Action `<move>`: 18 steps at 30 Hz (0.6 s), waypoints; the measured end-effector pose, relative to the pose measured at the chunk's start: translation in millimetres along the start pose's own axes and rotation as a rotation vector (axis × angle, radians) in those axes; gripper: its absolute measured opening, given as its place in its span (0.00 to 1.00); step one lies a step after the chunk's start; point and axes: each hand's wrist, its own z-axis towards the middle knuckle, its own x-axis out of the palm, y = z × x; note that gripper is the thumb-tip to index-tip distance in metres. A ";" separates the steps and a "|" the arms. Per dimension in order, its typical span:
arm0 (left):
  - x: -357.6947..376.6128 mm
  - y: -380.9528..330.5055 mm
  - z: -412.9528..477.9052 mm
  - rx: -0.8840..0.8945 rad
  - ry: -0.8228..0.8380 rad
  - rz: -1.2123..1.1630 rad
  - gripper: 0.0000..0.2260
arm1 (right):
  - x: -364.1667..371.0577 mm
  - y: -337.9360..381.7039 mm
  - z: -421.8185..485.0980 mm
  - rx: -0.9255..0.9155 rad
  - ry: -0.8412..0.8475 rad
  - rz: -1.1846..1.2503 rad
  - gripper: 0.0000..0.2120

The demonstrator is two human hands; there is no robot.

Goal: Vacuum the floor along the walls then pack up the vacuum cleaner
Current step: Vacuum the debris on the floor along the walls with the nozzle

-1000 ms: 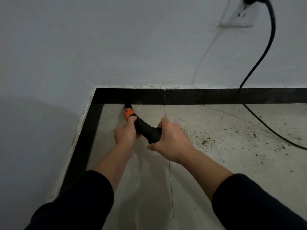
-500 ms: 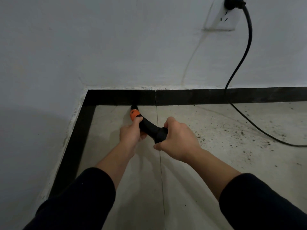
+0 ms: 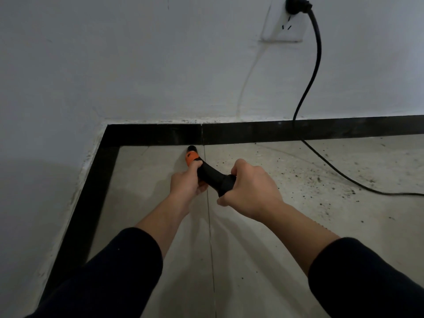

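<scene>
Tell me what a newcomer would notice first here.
The left hand and right hand grip a black-and-orange vacuum nozzle, its tip at the foot of the black skirting. A black cord drops from the wall socket, upper right, onto the floor, where dark specks lie scattered.

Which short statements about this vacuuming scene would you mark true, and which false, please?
1. The left hand and the right hand both hold the vacuum nozzle. True.
2. The nozzle's tip sits in the room's corner. False: it is at the foot of the far wall's skirting, right of the corner.
3. The power cord is plugged into the wall socket. True.
4. The dirt specks lie left of the nozzle. False: they lie to its right.
</scene>
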 end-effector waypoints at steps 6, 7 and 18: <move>8.2 0.5 -5.1 -0.041 0.048 -0.019 0.16 | -6.5 -6.3 -2.9 0.014 -0.025 -0.025 0.20; 8.8 0.8 -5.7 -0.048 0.055 -0.023 0.16 | -7.5 -6.6 -3.0 0.015 -0.025 -0.029 0.20; 3.0 -0.9 -9.7 -0.062 0.024 -0.019 0.16 | -8.0 -1.1 -5.8 -0.001 -0.014 -0.036 0.21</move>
